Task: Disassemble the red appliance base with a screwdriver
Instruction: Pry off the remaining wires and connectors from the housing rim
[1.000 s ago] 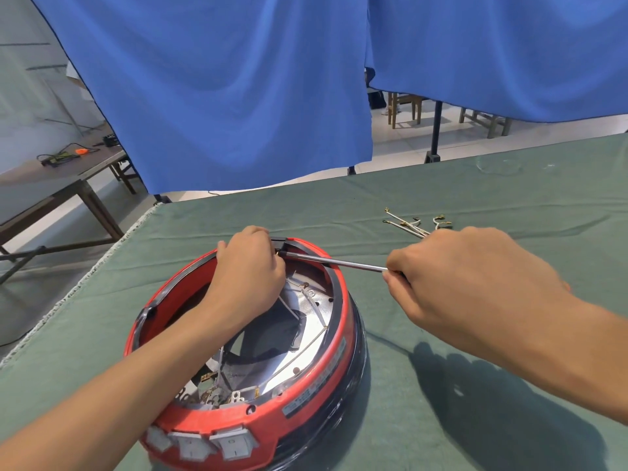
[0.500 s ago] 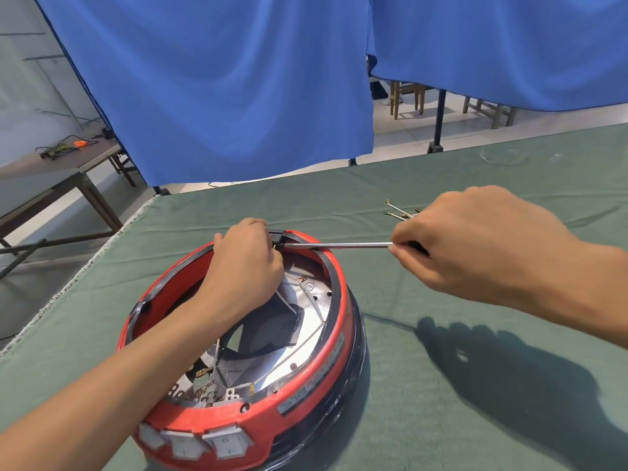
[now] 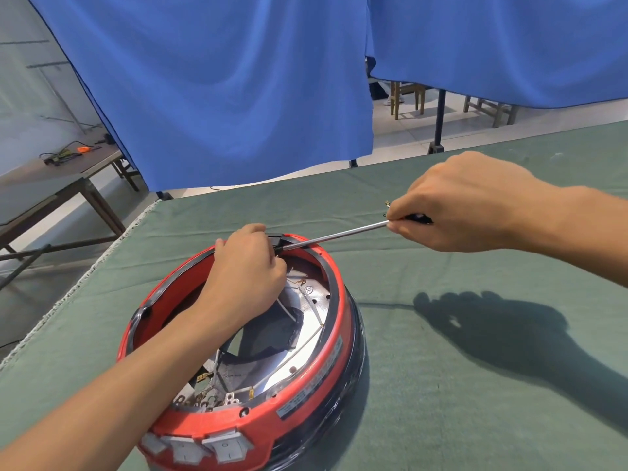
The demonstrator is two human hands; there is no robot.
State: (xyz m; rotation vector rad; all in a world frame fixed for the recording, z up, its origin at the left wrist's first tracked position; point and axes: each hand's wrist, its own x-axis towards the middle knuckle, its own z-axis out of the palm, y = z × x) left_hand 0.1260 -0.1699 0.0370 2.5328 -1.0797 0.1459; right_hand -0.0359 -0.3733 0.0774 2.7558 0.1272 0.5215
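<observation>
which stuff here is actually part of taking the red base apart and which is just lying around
In use:
red appliance base
screwdriver, tip at the far rim
right hand, gripping the screwdriver
left hand, resting at the far rim

Lying about:
small metal parts on the green table cover
blue curtains
side table
wooden chairs

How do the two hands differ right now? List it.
1. The left hand sits on the far rim of the red base; the right hand hangs above the table, clear of the base.
2. The right hand grips the screwdriver by its handle; the left hand curls by its tip, its grip hidden.
Both show their backs to the camera.
</observation>
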